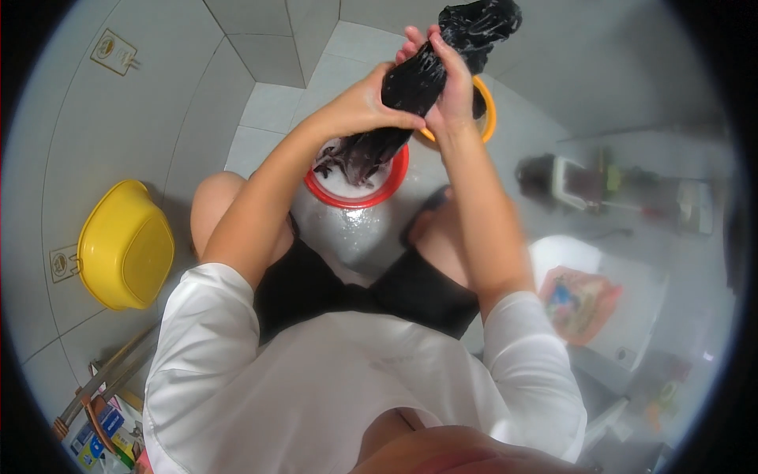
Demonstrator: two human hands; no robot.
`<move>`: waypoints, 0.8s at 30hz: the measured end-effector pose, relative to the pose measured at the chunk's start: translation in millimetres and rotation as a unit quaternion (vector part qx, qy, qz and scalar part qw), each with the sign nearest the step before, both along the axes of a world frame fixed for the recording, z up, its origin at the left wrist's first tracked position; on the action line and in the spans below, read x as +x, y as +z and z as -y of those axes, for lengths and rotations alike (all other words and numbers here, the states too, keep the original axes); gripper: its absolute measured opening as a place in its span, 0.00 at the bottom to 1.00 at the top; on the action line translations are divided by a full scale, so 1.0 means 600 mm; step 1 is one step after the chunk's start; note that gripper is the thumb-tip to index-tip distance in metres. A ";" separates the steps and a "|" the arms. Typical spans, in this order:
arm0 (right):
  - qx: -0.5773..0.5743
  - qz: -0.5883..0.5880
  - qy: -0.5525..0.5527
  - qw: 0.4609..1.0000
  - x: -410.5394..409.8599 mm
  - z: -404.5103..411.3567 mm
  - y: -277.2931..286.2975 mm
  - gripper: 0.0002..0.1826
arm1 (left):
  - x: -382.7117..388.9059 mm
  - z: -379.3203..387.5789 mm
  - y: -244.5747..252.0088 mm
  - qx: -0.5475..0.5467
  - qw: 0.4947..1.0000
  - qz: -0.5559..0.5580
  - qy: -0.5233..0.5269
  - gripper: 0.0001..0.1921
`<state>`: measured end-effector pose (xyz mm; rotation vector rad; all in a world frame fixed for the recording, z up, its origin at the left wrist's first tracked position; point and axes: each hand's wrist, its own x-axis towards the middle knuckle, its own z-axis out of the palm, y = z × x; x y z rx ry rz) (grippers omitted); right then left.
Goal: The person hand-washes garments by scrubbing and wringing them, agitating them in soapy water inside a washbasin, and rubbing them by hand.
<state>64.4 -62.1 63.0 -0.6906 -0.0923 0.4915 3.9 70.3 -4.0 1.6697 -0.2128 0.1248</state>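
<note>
A wet black cloth [414,80], streaked with suds, is stretched between my two hands above the floor. My left hand [385,101] wraps its middle, thumb across the near side. Just beyond, my right hand [451,80] grips the cloth from the right, and its bunched far end sticks out past the fingers. The lower end hangs into a red-rimmed basin [357,203] of white, foamy water between my knees. Partly hidden behind my right wrist is an orange-rimmed basin [490,112] with something dark inside.
A yellow plastic basin [127,246] hangs from a hook on the left tiled wall. Wet grey floor [355,237] surrounds the red basin. At the right, blurred, a pinkish bag [580,305] lies on a white surface. Packaged goods [103,432] sit near metal rails at lower left.
</note>
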 end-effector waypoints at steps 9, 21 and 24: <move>0.064 0.042 0.136 0.988 0.024 0.015 -0.022 0.08 | -0.003 0.042 -0.021 0.021 0.996 -0.070 0.056 0.21; -0.054 0.077 0.070 0.993 0.016 0.009 -0.016 0.07 | -0.008 0.063 -0.001 0.138 0.971 -0.106 0.161 0.21; -0.127 0.105 0.017 0.986 0.009 0.000 -0.028 0.03 | -0.008 0.065 -0.006 0.188 0.955 -0.133 0.186 0.19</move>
